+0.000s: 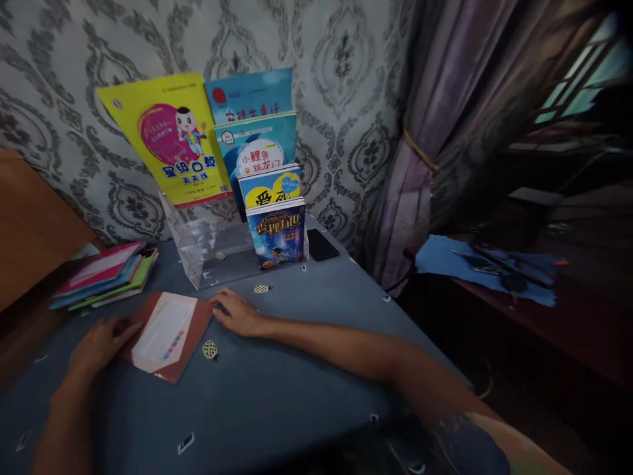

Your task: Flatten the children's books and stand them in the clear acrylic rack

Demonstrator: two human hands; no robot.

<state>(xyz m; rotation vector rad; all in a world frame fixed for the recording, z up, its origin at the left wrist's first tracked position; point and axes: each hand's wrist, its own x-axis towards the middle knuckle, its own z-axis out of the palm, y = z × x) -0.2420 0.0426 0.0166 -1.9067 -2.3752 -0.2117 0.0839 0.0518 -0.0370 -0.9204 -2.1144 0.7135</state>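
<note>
A thin book with a reddish-brown cover and a large white panel lies on the blue tablecloth in front of me. My left hand is at its left edge, thumb over the cover and the other fingers partly hidden. At the upper right corner, my right hand closes its fingertips on the edge. Just beyond stands a clear acrylic rack holding upright books: a yellow workbook, blue-green books and a dark blue book in front.
Left of the rack lies a stack of colourful books, near a brown panel. A black phone rests right of the rack. Patterned wallpaper and a tied curtain stand behind. Beyond the table's right edge, a blue cloth bears dark items.
</note>
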